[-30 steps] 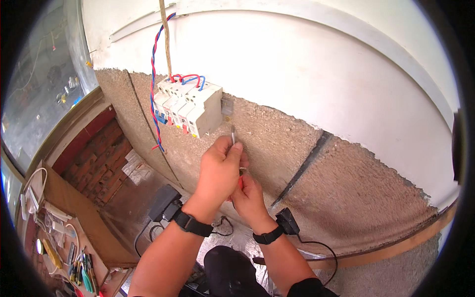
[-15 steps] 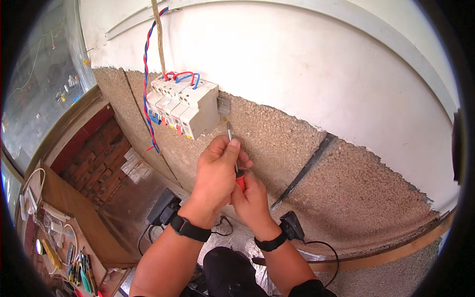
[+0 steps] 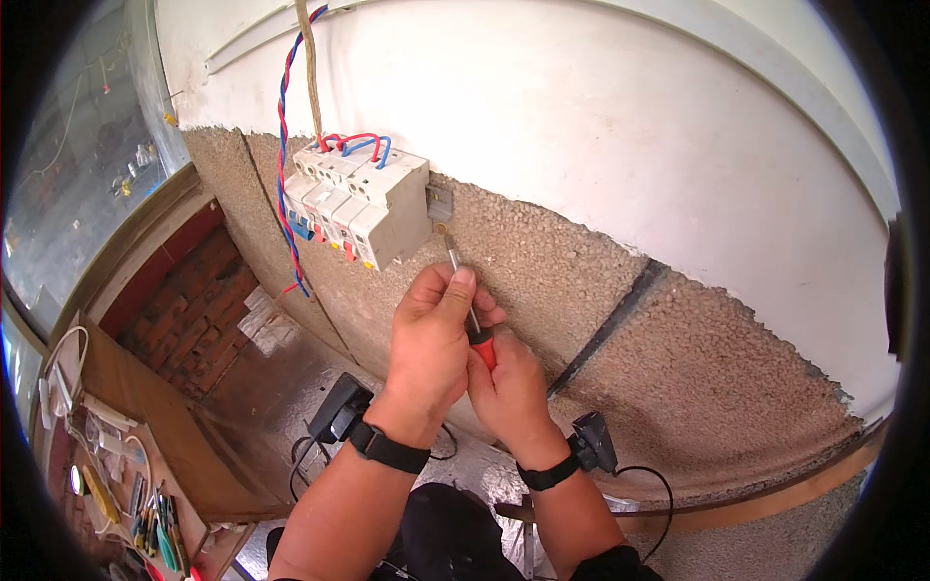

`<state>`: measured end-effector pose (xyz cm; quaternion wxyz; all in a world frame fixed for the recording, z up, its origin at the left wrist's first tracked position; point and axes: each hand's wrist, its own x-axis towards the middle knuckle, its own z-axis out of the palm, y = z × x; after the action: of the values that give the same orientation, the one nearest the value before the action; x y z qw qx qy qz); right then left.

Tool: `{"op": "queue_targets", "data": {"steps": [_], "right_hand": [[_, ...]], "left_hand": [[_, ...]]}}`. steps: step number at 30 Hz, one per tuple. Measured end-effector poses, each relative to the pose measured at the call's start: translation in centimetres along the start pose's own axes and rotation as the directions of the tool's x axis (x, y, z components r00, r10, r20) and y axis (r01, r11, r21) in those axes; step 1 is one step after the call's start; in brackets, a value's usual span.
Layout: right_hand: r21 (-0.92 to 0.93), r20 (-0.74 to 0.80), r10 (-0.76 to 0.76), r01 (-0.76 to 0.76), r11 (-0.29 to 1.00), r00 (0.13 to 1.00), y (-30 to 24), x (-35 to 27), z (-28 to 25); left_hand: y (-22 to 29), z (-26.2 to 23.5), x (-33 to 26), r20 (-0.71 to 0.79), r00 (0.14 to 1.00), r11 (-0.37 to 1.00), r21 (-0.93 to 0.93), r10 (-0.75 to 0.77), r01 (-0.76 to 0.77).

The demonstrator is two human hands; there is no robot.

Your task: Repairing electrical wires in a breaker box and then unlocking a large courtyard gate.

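A screwdriver with a red and black handle points up and slightly left at the wall. My right hand is closed round its handle. Higher up, my left hand pinches the metal shaft between thumb and fingers. The tip meets or nearly meets a small brass-coloured screw; exact contact is too small to tell. Just above that screw, the end of a metal mounting rail sticks out from a row of white circuit breakers. Short red and blue wires loop across the breakers' top.
A twisted red and blue wire pair hangs left of the breakers, beside a beige cable. At lower left, pliers and other hand tools lie on a wooden shelf. Black devices with cords are strapped to both wrists.
Both hands and the screwdriver's handle have shifted a little to the right, so the shaft leans more to the left. The tip stays by the screw and both grips are kept.
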<state>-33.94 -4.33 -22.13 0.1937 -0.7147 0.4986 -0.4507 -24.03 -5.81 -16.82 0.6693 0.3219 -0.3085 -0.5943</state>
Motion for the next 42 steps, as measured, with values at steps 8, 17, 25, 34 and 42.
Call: {"op": "queue_targets", "data": {"steps": [8,17,25,34,42], "right_hand": [[0.068,0.056,-0.015,0.011,0.998,0.998,0.1,0.2,-0.6],[0.389,0.330,0.243,-0.366,0.845,0.912,-1.6,0.1,-2.4],[0.321,0.252,0.134,-0.214,0.923,0.958,-0.6,-0.1,-2.4],[0.324,0.223,0.134,-0.203,0.924,0.966,-1.5,0.0,-2.3],[0.335,0.280,0.219,-0.309,0.890,0.935,-2.1,-0.2,-2.5]], "left_hand": [[0.1,0.0,-0.1,0.023,0.999,0.998,0.061,0.028,-0.030],[0.9,0.7,-0.6,-0.026,0.999,0.999,0.028,-0.043,0.044],[0.4,1.0,-0.5,-0.001,1.000,0.994,0.102,0.027,-0.027],[0.7,0.7,-0.6,-0.003,1.000,0.997,0.073,-0.015,0.015],[0.6,0.6,-0.5,-0.041,0.999,0.993,0.114,-0.031,0.035]]}}
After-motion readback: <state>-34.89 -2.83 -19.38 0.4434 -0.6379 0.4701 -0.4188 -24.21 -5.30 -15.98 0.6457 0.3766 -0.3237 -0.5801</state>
